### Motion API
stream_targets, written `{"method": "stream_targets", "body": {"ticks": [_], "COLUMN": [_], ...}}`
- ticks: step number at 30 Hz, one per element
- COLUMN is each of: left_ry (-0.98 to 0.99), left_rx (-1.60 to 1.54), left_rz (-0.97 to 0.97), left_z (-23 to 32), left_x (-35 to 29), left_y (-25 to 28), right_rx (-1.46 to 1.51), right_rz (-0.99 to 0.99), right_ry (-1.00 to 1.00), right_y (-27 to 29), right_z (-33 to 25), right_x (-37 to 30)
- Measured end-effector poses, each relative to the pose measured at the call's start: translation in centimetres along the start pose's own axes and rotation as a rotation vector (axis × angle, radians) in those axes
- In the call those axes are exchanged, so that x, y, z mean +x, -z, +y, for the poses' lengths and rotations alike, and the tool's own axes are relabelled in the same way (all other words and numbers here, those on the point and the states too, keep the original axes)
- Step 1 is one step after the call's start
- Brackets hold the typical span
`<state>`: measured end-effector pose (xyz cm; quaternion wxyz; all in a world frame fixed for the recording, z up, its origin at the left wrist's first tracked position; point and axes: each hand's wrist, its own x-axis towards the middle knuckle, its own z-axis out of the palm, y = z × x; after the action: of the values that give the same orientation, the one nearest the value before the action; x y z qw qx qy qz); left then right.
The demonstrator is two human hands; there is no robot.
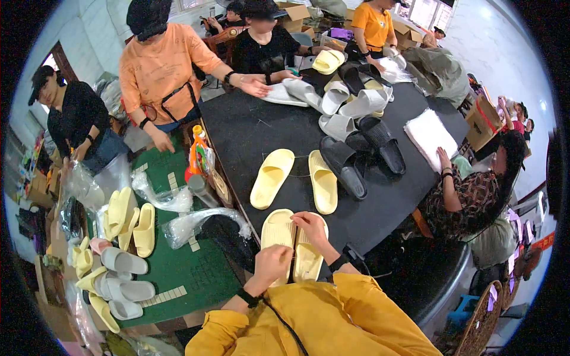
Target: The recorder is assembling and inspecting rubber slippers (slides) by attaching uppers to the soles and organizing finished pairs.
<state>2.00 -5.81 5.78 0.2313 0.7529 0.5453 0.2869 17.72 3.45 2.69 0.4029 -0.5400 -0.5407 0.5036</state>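
A pair of pale yellow slippers lies close to me at the table's near edge, the left slipper [278, 228] beside the right slipper [307, 258]. My left hand [273, 264] is closed over the left one's heel end. With fingers pinched, my right hand [312, 228] is over the top of the right one. Whatever either hand holds is too small or hidden to make out. Just beyond lie two more yellow slippers, one on the left [272, 178] and one on the right [323, 184], with a thin line visible between them.
Black slippers [383, 145] and grey slippers [338, 126] crowd the black table [237, 139]. At its right is a white stack [430, 135]. More slippers [144, 231] and clear plastic bags [202, 225] cover the green table [196, 279]. Several people sit or stand around.
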Motion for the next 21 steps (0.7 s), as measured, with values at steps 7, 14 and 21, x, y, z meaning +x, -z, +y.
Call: {"method": "stream_targets", "body": {"ticks": [7,14,21], "left_ry": [0.021,0.191,0.292], "left_rx": [-0.244,-0.558,-0.473], "left_rz": [0.285,0.033,0.12], "left_z": [-1.8,-2.4,-3.2], "left_x": [5.3,5.6,5.3], "left_y": [0.0,-1.5,-3.1], "right_rx": [0.002,0.069,0.077], "right_rz": [-0.1,-0.058,0.055], "right_ry": [0.069,0.019,0.148], "right_y": [-0.2,0.4,0.2], "right_z": [-0.4,-0.8,0.3], "right_x": [-2.3,-2.8,-2.4]}}
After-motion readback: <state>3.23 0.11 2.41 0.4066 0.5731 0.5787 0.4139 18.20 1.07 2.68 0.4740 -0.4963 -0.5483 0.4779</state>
